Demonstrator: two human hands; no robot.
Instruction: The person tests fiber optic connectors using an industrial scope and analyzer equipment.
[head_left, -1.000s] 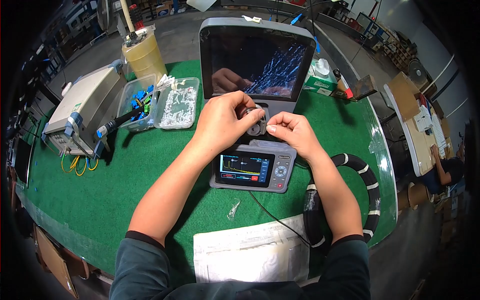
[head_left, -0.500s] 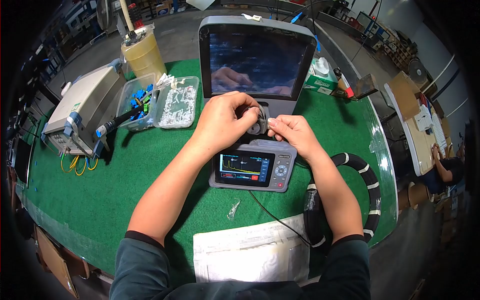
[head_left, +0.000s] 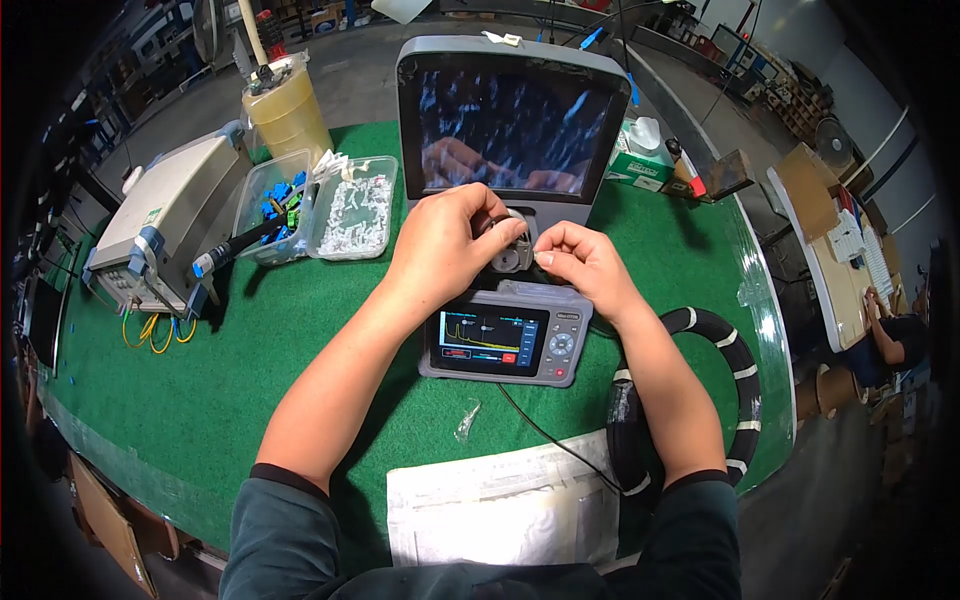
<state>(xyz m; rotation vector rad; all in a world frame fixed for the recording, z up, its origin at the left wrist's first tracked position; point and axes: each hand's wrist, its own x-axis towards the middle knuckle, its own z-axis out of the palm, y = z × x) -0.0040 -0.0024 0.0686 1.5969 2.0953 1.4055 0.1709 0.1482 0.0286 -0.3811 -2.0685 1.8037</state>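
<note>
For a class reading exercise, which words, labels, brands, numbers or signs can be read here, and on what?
"KIMTECH": green-and-white cardboard tissue box.
"Mini-OTDR", apparently: grey rectangular plastic device.
Too small or blurred: the device's screen text and button markings, and the green label on the boxy beige machine.

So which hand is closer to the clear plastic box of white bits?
Left. The left hand is just to the right of that box; the right hand is farther right, beyond the left hand.
</note>
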